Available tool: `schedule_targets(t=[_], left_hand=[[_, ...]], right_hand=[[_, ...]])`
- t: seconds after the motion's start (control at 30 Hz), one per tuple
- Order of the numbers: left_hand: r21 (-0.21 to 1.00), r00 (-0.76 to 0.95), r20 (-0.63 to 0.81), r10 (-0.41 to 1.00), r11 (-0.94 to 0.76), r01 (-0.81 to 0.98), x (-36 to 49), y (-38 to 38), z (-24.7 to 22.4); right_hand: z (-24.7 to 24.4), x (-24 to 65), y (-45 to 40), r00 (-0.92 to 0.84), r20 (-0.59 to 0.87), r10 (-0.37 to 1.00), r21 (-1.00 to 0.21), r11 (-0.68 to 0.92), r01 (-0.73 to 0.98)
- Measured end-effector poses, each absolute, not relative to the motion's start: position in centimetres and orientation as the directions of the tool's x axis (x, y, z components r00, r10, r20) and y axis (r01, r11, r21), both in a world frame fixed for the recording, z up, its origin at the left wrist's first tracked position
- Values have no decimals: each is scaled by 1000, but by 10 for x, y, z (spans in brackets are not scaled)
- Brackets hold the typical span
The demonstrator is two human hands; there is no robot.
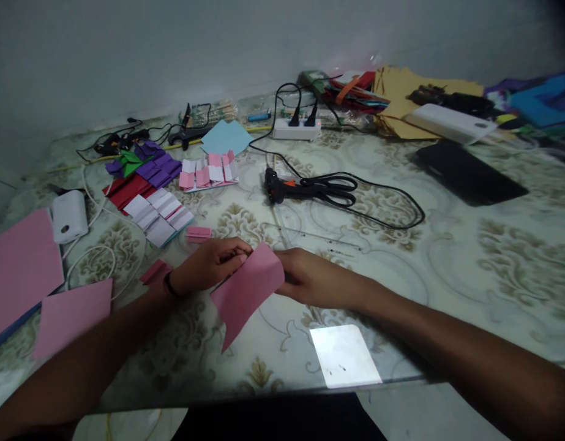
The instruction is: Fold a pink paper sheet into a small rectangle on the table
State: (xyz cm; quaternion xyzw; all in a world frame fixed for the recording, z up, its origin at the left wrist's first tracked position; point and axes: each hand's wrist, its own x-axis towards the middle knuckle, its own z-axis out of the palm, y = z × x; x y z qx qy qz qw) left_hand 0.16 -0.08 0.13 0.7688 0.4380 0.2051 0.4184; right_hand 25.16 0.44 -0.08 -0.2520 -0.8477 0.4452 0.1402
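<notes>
A sheet of pink paper (250, 291) is held up between my hands above the patterned tabletop. My left hand (220, 260) pinches its upper left edge with thumb and fingers. My right hand (305, 272) grips the sheet's right side, its fingertips hidden behind the paper. The sheet bends, and its lower corner hangs toward me. Just beyond my left hand lies a small folded pink strip (199, 234), and another folded pink piece (156, 271) sits by my left wrist.
Folded paper pieces (160, 215) in white, red and purple lie back left. A glue gun (286, 187) and scissors (341, 188) lie mid-table, with a power strip (297, 128) behind. Pink sheets (22, 269) are at left, a black phone-like slab (470, 171) at right. A cable (92, 248) loops at left.
</notes>
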Motion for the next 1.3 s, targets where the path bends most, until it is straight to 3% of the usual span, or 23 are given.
schedule_targets(t=[1.3], left_hand=[[817,538,-65,841,-264,512,0,-2,1]], right_hand=[[1,252,5,-842,39,538,-828,489,274]])
